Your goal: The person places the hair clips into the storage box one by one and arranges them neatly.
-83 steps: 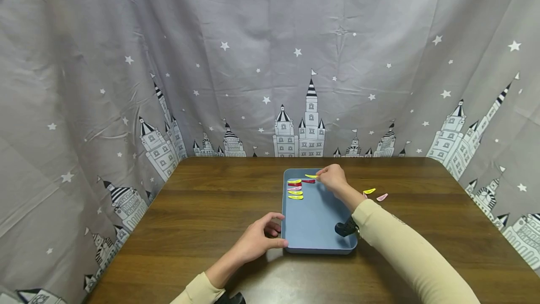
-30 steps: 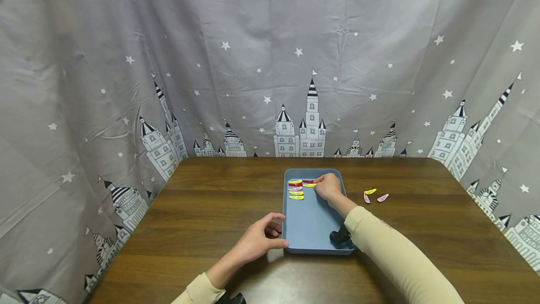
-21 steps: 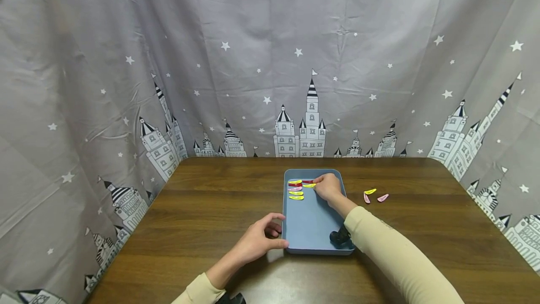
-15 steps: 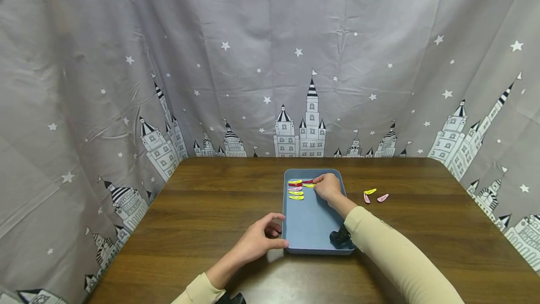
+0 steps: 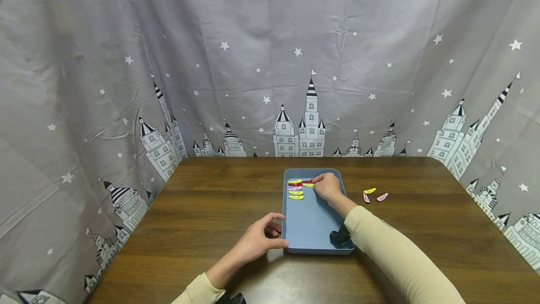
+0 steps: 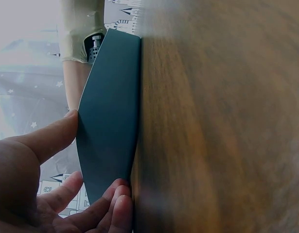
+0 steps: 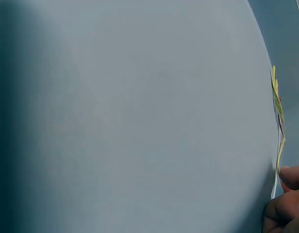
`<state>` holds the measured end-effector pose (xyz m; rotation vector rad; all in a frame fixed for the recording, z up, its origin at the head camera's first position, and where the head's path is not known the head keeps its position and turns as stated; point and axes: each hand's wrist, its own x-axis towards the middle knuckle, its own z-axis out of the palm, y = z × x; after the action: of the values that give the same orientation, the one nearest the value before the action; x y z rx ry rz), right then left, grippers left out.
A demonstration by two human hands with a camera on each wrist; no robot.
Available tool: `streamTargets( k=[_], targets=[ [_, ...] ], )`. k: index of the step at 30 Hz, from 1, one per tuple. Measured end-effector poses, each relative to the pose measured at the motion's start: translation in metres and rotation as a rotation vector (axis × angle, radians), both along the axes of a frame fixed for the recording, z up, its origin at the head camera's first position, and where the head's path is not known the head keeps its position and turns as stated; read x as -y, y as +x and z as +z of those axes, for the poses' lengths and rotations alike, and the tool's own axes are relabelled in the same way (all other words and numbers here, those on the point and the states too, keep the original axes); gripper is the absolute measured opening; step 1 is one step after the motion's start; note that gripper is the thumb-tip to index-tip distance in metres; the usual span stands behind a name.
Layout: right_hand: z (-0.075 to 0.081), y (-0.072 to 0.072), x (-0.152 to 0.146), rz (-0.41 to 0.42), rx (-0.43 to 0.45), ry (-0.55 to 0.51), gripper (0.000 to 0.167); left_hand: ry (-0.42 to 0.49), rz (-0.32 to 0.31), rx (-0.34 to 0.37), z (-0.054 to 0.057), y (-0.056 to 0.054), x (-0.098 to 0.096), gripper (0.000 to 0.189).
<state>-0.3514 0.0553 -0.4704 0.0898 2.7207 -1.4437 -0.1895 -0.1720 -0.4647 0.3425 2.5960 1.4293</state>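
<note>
My right hand (image 5: 329,186) reaches into the blue-grey tray (image 5: 312,229), where its thumb and index finger pinch the right end of a yellow hair clip (image 5: 308,185). A red hair clip (image 5: 306,181) lies just above that one, its right end by the same fingertips. In the right wrist view a bit of red shows between thumb and finger. To their left, a column of yellow, red and pink clips (image 5: 295,189) lies on the tray floor. My left hand (image 5: 257,238) rests against the tray's left outer wall, its thumb tip touching the rim.
On the wooden table (image 5: 211,201), right of the tray, lie a yellow hair clip (image 5: 370,191) and two pink ones, including a separate pink clip (image 5: 382,197). A grey curtain (image 5: 236,60) with castles and stars hangs behind the table's far edge.
My right hand has brought the yellow clip down from above the red clip to just below it. The red clip is tilted slightly. My left hand stays put.
</note>
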Motion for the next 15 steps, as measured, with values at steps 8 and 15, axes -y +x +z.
streamTargets(
  k=[8,15],
  targets=[
    [0.01,-0.003,-0.002,0.008,0.014,-0.032,0.017,-0.002,0.004,0.005,0.0,-0.001,0.0,0.057],
    [0.025,0.003,-0.013,0.036,-0.007,-0.084,0.022,-0.007,0.007,0.004,0.0,-0.001,0.0,0.058]
  ],
)
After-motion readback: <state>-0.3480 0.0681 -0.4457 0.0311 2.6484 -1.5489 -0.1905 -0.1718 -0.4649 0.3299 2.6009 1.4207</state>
